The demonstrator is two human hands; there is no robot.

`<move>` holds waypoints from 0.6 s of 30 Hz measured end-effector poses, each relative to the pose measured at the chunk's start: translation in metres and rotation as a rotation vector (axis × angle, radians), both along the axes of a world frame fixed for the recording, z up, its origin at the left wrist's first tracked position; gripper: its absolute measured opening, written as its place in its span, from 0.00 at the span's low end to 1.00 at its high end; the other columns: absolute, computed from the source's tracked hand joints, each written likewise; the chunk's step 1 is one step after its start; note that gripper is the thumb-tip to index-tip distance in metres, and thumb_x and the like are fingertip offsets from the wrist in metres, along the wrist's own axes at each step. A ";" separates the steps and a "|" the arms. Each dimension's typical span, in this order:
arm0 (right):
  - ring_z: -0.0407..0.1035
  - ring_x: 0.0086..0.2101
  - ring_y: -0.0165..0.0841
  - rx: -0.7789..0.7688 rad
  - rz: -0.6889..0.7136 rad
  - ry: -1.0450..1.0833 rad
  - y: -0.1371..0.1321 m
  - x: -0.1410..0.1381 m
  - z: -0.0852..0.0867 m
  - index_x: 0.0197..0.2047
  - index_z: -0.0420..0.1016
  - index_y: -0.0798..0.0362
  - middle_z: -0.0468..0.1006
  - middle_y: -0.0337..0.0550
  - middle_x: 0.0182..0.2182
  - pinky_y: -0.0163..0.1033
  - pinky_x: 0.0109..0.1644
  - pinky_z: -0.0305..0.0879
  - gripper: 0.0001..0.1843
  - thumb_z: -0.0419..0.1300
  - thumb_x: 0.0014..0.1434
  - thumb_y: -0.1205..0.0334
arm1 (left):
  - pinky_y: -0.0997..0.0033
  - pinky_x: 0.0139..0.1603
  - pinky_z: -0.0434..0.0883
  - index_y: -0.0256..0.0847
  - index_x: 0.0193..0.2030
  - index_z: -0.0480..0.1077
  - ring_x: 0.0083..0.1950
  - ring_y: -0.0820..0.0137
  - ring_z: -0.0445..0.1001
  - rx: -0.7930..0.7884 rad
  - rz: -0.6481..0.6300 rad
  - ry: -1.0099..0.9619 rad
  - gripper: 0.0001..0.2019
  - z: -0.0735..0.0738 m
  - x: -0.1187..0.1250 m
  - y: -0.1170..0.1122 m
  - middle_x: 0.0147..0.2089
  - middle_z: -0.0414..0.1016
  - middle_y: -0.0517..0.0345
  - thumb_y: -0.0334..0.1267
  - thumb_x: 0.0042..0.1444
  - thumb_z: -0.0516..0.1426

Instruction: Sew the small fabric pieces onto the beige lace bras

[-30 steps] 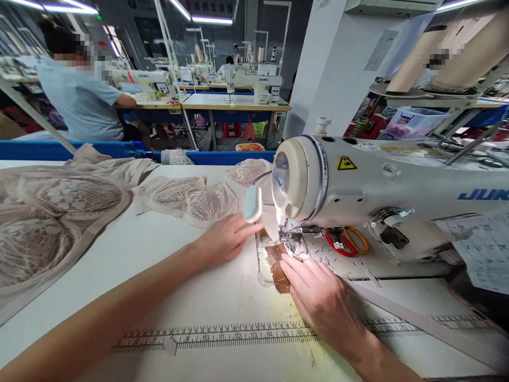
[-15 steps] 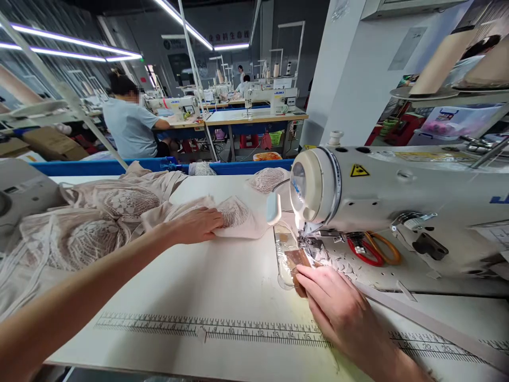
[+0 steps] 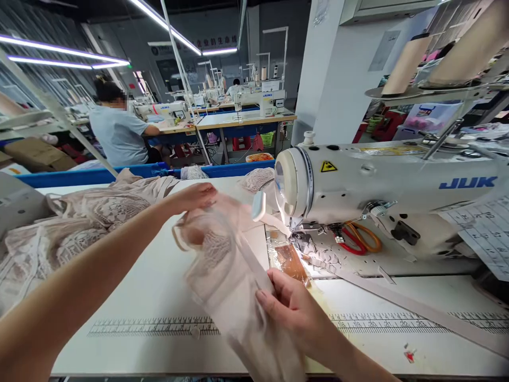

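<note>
A beige bra with a lace cup [image 3: 217, 246] is stretched between my two hands over the white table, partly blurred by motion. My left hand [image 3: 198, 196] is closed on its far edge, fingertips pinching the fabric. Nearer to me, my right hand [image 3: 292, 305] grips the bra's edge between thumb and fingers, and its lower part hangs toward the table's front. The JUKI sewing machine [image 3: 377, 185] stands just right of the bra. Its lit needle area [image 3: 296, 233] has a strip of the beige fabric leading up to it. Brown tape [image 3: 292, 260] covers the plate beside it.
More beige lace bras [image 3: 111, 212] are heaped on the left. Red and orange-handled scissors [image 3: 360, 237] lie under the machine arm. A pale elastic band [image 3: 413, 300] runs across the right side. A printed ruler [image 3: 151, 326] marks the table. A co-worker [image 3: 115, 130] sits beyond.
My left hand has lifted the bra from the table. My right hand has left the brown tape and taken hold of the bra's near edge. The view has shifted right.
</note>
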State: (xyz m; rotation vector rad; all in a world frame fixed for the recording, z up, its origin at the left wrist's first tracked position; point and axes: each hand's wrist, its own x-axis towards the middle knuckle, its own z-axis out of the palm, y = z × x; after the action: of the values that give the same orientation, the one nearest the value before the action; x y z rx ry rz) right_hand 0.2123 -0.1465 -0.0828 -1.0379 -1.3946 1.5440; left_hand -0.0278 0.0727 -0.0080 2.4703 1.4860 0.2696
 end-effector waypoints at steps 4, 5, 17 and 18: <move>0.62 0.24 0.29 -0.047 -0.011 -0.259 0.005 0.037 -0.008 0.37 0.67 0.53 0.67 0.36 0.26 0.33 0.27 0.57 0.20 0.53 0.62 0.42 | 0.65 0.39 0.71 0.35 0.40 0.72 0.38 0.61 0.73 -0.054 0.089 0.136 0.13 -0.019 -0.008 0.007 0.34 0.74 0.52 0.41 0.60 0.51; 0.62 0.22 0.29 -0.014 -0.029 -0.385 0.007 0.045 -0.009 0.35 0.67 0.52 0.66 0.35 0.24 0.33 0.26 0.56 0.17 0.51 0.63 0.46 | 0.62 0.44 0.71 0.34 0.42 0.73 0.43 0.58 0.73 -0.013 0.109 0.148 0.12 -0.026 0.000 0.004 0.39 0.75 0.48 0.38 0.58 0.53; 0.63 0.17 0.32 0.710 -0.380 -1.242 0.016 0.061 -0.037 0.32 0.68 0.51 0.69 0.35 0.15 0.37 0.24 0.45 0.11 0.51 0.66 0.61 | 0.70 0.54 0.68 0.39 0.37 0.74 0.47 0.66 0.72 0.105 -0.485 -0.069 0.06 -0.083 0.147 -0.025 0.40 0.76 0.57 0.33 0.61 0.55; 0.64 0.17 0.32 0.760 -0.409 -1.278 0.015 0.062 -0.037 0.33 0.69 0.51 0.69 0.35 0.15 0.38 0.24 0.46 0.11 0.51 0.67 0.61 | 0.69 0.53 0.68 0.38 0.35 0.73 0.46 0.66 0.72 0.120 -0.454 -0.063 0.07 -0.087 0.149 -0.024 0.38 0.76 0.56 0.32 0.61 0.54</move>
State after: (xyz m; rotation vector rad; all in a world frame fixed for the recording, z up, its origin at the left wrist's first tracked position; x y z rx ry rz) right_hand 0.2745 -0.1313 -0.1201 -1.6903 -2.0957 -0.1709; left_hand 0.1208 0.0491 -0.0953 2.7753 0.8703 0.3505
